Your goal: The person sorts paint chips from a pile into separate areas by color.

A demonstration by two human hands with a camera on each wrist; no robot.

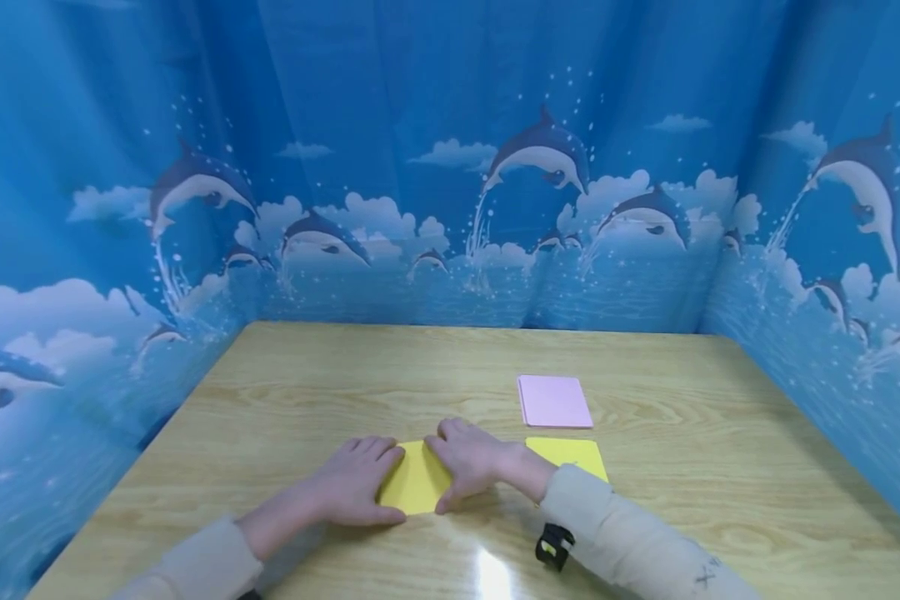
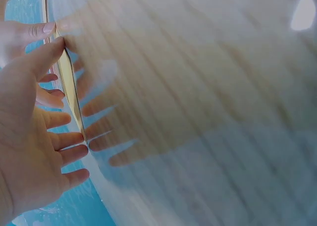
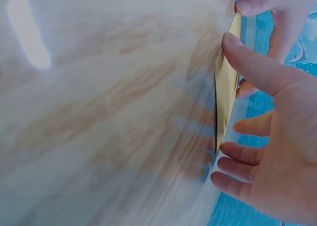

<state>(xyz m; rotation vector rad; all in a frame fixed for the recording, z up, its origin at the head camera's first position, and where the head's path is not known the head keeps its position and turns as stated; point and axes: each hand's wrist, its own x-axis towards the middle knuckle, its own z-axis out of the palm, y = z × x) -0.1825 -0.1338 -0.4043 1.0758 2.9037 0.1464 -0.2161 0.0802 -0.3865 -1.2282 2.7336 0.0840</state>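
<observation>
A yellow square of paper (image 1: 416, 479) lies on the table between both hands. My left hand (image 1: 356, 483) rests at its left side, fingertips at the far corner and thumb at the near one. On the opposite side, my right hand (image 1: 476, 462) touches the paper the same way and covers part of its right edge. In the left wrist view the paper (image 2: 69, 82) is seen edge-on, slightly bowed. The right wrist view shows the paper (image 3: 227, 87) bulging a little off the tabletop, with nearly straight fingers and thumb at its ends.
Beyond the right forearm lies another yellow paper square (image 1: 573, 452), partly covered by the arm. A pink stack of square paper (image 1: 555, 402) sits just behind it. The wooden table (image 1: 330, 367) is glossy and reflects the hands. Blue dolphin curtains (image 1: 420, 167) enclose the back and sides.
</observation>
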